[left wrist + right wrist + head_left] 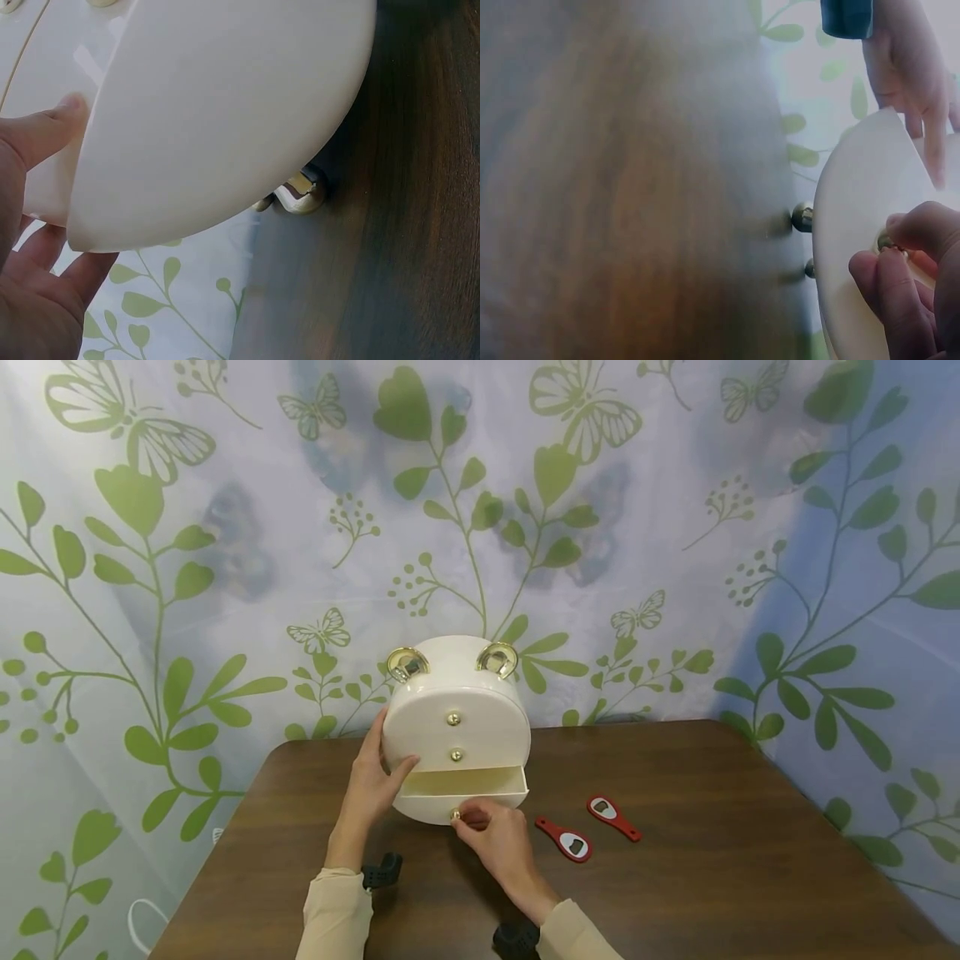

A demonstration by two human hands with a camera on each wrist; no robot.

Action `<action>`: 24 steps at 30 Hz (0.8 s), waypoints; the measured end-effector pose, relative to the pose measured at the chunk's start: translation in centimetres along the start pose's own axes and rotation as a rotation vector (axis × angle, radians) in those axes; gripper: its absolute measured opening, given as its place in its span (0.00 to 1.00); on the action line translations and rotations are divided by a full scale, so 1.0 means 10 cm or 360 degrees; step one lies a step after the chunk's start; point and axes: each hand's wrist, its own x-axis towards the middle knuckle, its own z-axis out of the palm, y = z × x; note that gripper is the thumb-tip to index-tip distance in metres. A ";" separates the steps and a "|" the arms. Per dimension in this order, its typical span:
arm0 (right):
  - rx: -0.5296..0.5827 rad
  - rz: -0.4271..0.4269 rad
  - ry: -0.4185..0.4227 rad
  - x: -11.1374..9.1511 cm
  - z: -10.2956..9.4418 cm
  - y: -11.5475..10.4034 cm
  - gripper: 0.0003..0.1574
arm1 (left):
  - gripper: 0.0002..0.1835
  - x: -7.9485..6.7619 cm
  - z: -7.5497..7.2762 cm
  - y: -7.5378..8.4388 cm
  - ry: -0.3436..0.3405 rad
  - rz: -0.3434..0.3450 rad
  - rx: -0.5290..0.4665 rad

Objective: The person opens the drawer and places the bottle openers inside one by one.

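A white rounded storage box (420, 727) with gold ears and small gold knobs stands on the table. Its bottom drawer (217, 120) is pulled partly out, and the inside visible from above looks bare. My left hand (371, 785) grips the box's left side, thumb on the front and fingers round the edge. At the bottom drawer, my right hand (501, 843) pinches the gold knob (885, 241) between thumb and fingers. Gold ball-shaped feet (802, 217) show under the box in the right wrist view.
Right of the box, two red paddle-shaped gadgets with small displays lie on the brown table (712, 835): a nearer one (566, 841) and a farther one (613, 818). A leaf-and-butterfly patterned curtain (465, 527) hangs behind the table.
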 end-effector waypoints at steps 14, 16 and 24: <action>-0.0123 -0.0213 -0.0028 0.03 -0.06 -0.02 0.08 | 0.53 -0.01 0.00 -0.02 0.0024 0.0032 0.0024; -0.0202 -0.0249 -0.0033 0.05 -0.10 -0.04 0.07 | 0.53 -0.01 0.00 -0.02 0.0024 0.0034 0.0024; -0.0250 -0.0251 0.0033 0.20 -0.43 -0.15 0.07 | 0.53 0.00 -0.02 0.00 -0.0023 -0.0006 -0.0012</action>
